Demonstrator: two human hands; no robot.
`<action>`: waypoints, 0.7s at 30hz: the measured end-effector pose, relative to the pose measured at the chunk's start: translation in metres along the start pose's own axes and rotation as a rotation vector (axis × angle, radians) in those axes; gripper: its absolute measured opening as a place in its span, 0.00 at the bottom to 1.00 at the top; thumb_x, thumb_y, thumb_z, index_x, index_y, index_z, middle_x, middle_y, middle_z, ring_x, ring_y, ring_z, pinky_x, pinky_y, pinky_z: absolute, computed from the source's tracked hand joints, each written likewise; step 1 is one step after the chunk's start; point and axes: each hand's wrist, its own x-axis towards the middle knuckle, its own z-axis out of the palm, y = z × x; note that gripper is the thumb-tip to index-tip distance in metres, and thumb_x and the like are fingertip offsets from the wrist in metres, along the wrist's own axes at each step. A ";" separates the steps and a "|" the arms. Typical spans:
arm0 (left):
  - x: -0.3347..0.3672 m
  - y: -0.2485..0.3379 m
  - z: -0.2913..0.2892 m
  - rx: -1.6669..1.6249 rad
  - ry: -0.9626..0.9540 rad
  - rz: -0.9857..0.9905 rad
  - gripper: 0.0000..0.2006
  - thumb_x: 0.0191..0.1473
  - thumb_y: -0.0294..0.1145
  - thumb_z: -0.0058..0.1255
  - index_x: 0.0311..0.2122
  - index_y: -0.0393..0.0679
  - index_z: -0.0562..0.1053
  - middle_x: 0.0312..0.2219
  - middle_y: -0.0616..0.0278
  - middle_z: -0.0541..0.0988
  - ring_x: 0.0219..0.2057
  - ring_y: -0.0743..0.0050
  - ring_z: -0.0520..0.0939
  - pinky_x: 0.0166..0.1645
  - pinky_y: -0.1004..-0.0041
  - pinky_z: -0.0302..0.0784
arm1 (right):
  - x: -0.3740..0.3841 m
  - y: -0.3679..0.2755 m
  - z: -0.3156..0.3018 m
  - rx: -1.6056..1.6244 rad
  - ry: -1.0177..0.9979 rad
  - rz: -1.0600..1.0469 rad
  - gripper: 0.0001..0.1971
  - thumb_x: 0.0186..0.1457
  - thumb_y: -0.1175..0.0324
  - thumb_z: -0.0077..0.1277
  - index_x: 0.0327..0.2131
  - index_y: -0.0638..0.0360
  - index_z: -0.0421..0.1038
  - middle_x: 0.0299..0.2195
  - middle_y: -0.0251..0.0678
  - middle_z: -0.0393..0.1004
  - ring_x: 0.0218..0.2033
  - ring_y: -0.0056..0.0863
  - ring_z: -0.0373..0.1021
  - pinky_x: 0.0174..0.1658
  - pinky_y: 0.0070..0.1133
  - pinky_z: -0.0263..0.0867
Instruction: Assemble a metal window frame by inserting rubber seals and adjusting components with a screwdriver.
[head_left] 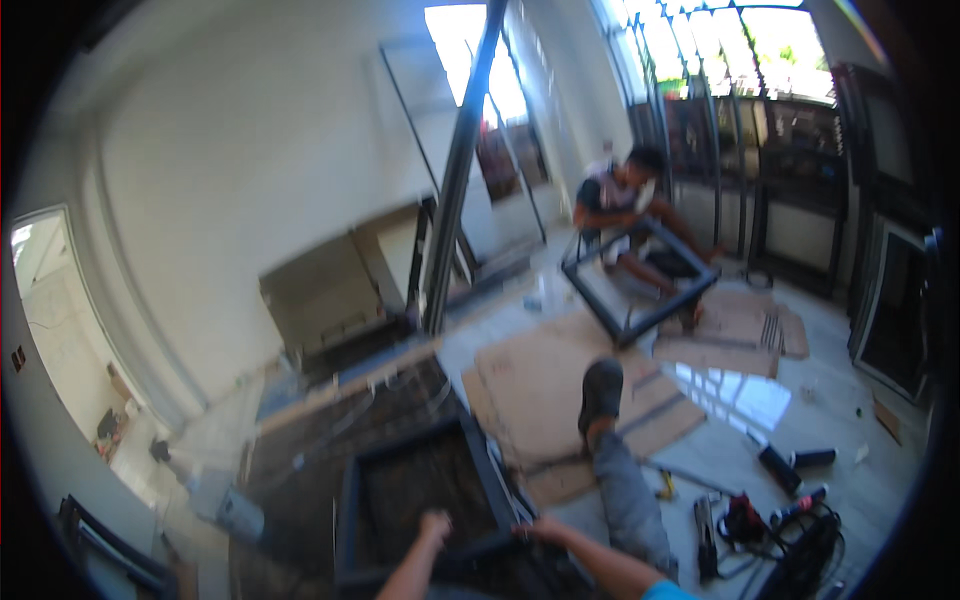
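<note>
A dark rectangular frame point(487, 470) lies low in front of me on a dark surface. My left hand point(435, 525) is over the frame's opening, its fingers curled closed; what they hold, if anything, is too blurred to make out. At the frame's right rail is my right hand point(543, 528), fingers closed at the edge beside a thin strip. Whether it grips the rail or something small does not show. My leg in grey trousers point(630, 490) stretches forward to the right, with a dark shoe point(601, 390) over the cardboard.
A seated person point(620, 200) handles another dark frame point(640, 325) ahead. Cardboard sheets point(540, 370) cover the floor between us. Tools and a black cable point(810, 550) lie at the right. A long dark profile point(455, 190) leans upright. More frames point(890, 310) stand along the right wall.
</note>
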 end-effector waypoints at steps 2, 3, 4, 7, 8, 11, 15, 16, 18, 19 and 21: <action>-0.055 0.056 -0.014 -0.637 0.157 -0.059 0.09 0.70 0.38 0.46 0.40 0.46 0.74 0.22 0.66 0.74 0.21 0.78 0.74 0.25 0.73 0.71 | 0.020 0.040 -0.014 0.039 0.214 -0.084 0.41 0.42 0.33 0.67 0.46 0.62 0.79 0.35 0.43 0.82 0.34 0.36 0.78 0.40 0.32 0.74; -0.071 0.045 -0.034 -0.900 0.167 0.094 0.08 0.70 0.36 0.46 0.45 0.46 0.73 0.25 0.68 0.76 0.23 0.82 0.74 0.25 0.77 0.69 | 0.022 0.029 -0.019 -0.084 0.155 0.039 0.42 0.43 0.27 0.61 0.42 0.62 0.81 0.33 0.43 0.81 0.36 0.35 0.76 0.41 0.32 0.70; -0.092 0.056 -0.041 -1.157 0.314 0.003 0.08 0.71 0.35 0.44 0.49 0.47 0.72 0.31 0.69 0.77 0.28 0.83 0.75 0.29 0.80 0.70 | 0.005 0.007 -0.030 -0.043 0.169 0.013 0.40 0.42 0.26 0.62 0.33 0.61 0.82 0.26 0.41 0.79 0.30 0.34 0.76 0.37 0.32 0.70; -0.162 -0.006 -0.074 -1.172 0.167 0.033 0.09 0.70 0.34 0.45 0.52 0.49 0.71 0.36 0.67 0.78 0.38 0.76 0.79 0.41 0.72 0.73 | 0.021 -0.003 -0.028 0.013 0.109 0.083 0.37 0.39 0.31 0.66 0.25 0.63 0.77 0.18 0.40 0.75 0.21 0.33 0.74 0.29 0.33 0.70; -0.180 -0.012 -0.078 -1.111 0.116 0.003 0.09 0.70 0.34 0.45 0.51 0.49 0.71 0.36 0.66 0.78 0.38 0.75 0.79 0.41 0.70 0.73 | 0.019 -0.007 -0.027 0.065 0.100 0.080 0.37 0.39 0.33 0.68 0.25 0.66 0.77 0.17 0.41 0.75 0.20 0.33 0.74 0.27 0.32 0.70; -0.199 -0.018 -0.081 -0.970 0.138 -0.032 0.13 0.69 0.36 0.47 0.55 0.48 0.68 0.38 0.65 0.78 0.39 0.73 0.79 0.44 0.70 0.74 | 0.022 -0.004 -0.017 0.191 0.201 0.083 0.33 0.38 0.41 0.71 0.24 0.70 0.76 0.17 0.42 0.76 0.15 0.31 0.72 0.21 0.29 0.69; -0.178 -0.020 -0.050 -0.530 0.360 0.229 0.21 0.62 0.34 0.58 0.58 0.44 0.66 0.45 0.62 0.78 0.41 0.73 0.79 0.46 0.69 0.75 | 0.042 0.026 -0.018 0.171 0.224 0.104 0.29 0.39 0.45 0.69 0.22 0.69 0.77 0.16 0.41 0.75 0.15 0.31 0.73 0.21 0.27 0.69; -0.173 -0.023 -0.040 -0.328 0.451 0.391 0.25 0.60 0.34 0.61 0.59 0.43 0.65 0.46 0.62 0.77 0.42 0.71 0.78 0.48 0.67 0.75 | 0.047 0.028 -0.015 0.101 0.219 0.145 0.30 0.38 0.44 0.68 0.22 0.69 0.77 0.17 0.42 0.76 0.17 0.34 0.75 0.24 0.28 0.71; -0.171 -0.013 -0.025 -0.102 0.388 0.497 0.24 0.54 0.32 0.64 0.54 0.42 0.69 0.43 0.60 0.78 0.43 0.63 0.79 0.50 0.63 0.74 | 0.047 0.024 -0.013 0.034 0.204 0.205 0.30 0.38 0.44 0.67 0.23 0.69 0.78 0.18 0.43 0.77 0.19 0.36 0.76 0.27 0.29 0.73; -0.173 -0.003 -0.020 0.130 0.292 0.659 0.21 0.51 0.30 0.64 0.50 0.42 0.72 0.41 0.58 0.79 0.44 0.59 0.79 0.50 0.61 0.73 | 0.041 0.018 -0.015 -0.070 0.262 0.195 0.30 0.38 0.44 0.66 0.27 0.69 0.78 0.21 0.45 0.78 0.23 0.38 0.78 0.30 0.30 0.74; -0.172 0.012 0.000 0.325 0.051 0.874 0.11 0.45 0.28 0.63 0.37 0.44 0.78 0.37 0.55 0.79 0.46 0.50 0.77 0.49 0.58 0.71 | 0.044 0.027 -0.022 -0.252 0.499 0.041 0.30 0.40 0.47 0.64 0.34 0.69 0.78 0.28 0.49 0.80 0.30 0.42 0.80 0.37 0.30 0.75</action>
